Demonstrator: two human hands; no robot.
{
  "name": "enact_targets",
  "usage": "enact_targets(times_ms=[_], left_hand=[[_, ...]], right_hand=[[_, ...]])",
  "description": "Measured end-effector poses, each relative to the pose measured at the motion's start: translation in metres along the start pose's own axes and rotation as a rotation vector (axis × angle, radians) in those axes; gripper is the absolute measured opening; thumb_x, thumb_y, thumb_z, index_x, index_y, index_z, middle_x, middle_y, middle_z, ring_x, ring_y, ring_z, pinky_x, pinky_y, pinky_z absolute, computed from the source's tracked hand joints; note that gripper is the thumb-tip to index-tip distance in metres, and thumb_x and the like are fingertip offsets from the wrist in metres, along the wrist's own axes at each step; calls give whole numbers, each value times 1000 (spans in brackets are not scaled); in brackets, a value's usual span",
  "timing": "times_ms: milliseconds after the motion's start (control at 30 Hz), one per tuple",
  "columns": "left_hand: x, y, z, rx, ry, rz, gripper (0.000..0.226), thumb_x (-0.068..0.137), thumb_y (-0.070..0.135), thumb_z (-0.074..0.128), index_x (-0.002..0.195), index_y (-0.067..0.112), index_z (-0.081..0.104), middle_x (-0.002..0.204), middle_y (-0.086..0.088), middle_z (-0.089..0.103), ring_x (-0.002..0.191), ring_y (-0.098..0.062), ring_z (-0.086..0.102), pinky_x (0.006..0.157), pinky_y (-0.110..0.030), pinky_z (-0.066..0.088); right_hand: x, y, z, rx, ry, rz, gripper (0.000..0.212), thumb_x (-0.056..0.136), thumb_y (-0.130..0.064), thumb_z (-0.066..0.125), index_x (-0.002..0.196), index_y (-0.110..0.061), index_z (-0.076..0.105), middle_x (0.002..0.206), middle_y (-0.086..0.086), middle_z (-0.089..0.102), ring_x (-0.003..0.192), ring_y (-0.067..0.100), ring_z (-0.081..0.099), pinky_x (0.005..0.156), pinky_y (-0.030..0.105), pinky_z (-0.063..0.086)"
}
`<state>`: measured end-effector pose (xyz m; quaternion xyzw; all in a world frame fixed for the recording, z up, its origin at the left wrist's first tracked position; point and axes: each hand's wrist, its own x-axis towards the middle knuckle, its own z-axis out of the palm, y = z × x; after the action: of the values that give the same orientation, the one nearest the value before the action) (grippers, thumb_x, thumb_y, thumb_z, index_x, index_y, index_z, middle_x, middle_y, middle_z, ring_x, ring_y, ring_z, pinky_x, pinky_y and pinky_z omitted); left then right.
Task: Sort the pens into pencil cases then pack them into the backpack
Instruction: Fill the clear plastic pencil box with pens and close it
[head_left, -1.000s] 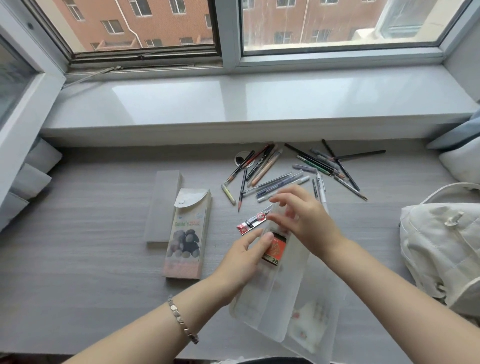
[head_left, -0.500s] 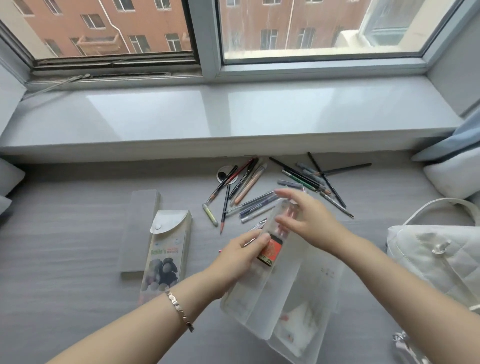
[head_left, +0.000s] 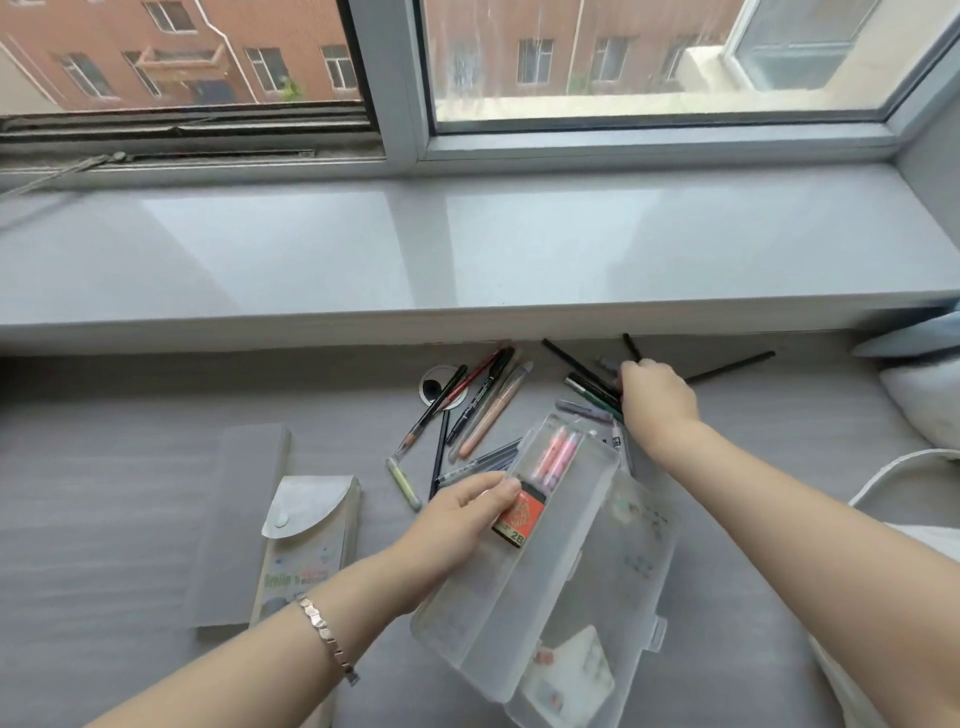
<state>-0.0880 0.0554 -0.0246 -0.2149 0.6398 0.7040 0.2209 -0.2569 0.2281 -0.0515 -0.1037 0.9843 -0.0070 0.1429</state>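
Note:
A clear plastic pencil case (head_left: 545, 597) lies open on the grey desk, with two pink pens (head_left: 556, 457) and an orange 2B box (head_left: 517, 514) inside. My left hand (head_left: 462, 514) grips the case's left edge next to the orange box. Further back, my right hand (head_left: 655, 395) is closed over dark pens (head_left: 587, 382) in the scattered pile near the sill. More loose pens (head_left: 483, 410) lie left of it. A corner of the white backpack (head_left: 904, 467) shows at the right edge.
Two shut pencil cases lie at the left: a plain grey one (head_left: 244, 519) and a printed one with a snap flap (head_left: 306, 540). The white window sill (head_left: 467, 249) overhangs the desk's back edge. A pillow (head_left: 924, 395) sits at the far right.
My right hand left the clear case and reached back to the dark pens by the sill. Two pink pens now lie in the case. My left hand stayed on the case.

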Motion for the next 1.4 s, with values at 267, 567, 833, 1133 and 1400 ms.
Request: enact_targets(times_ms=[267,567,833,1133,1400], left_hand=[[-10,-6,1,-62,67,-6,21,96,24,48,93,25,68,84,15,72,76,9,64,68,-1,45],[-33,-14,12,-68,138,65,21,95,24,50,107,19,66,100,10,72,94,1,64,88,-12,46],[-43,-12,17,-62,104,106,18,94,22,51,104,27,65,92,10,73,85,1,67,75,-10,50],[-48,-16,6,-10,70,42,16,93,25,52,99,26,68,86,9,74,80,-2,67,67,-9,49],[-53,-17,-27,46,10,-97,17,94,28,52,95,27,69,95,13,71,84,7,64,73,1,43]], right_hand=[[-1,12,2,349,-41,68,27,86,-11,57,112,-7,56,109,16,63,104,33,56,81,33,43],[-100,-59,-45,1043,22,-271,14,92,-15,54,103,-19,61,74,-3,62,51,-3,53,50,8,40],[-117,-63,-26,814,224,-405,11,79,-6,70,89,-7,67,81,1,55,60,4,52,64,5,40],[-95,-48,-39,638,163,-336,13,84,-8,62,93,-11,71,89,2,65,77,11,55,78,21,46],[-33,-101,-19,65,-140,-560,26,88,-10,54,109,-21,65,117,3,60,108,25,56,86,34,46]])
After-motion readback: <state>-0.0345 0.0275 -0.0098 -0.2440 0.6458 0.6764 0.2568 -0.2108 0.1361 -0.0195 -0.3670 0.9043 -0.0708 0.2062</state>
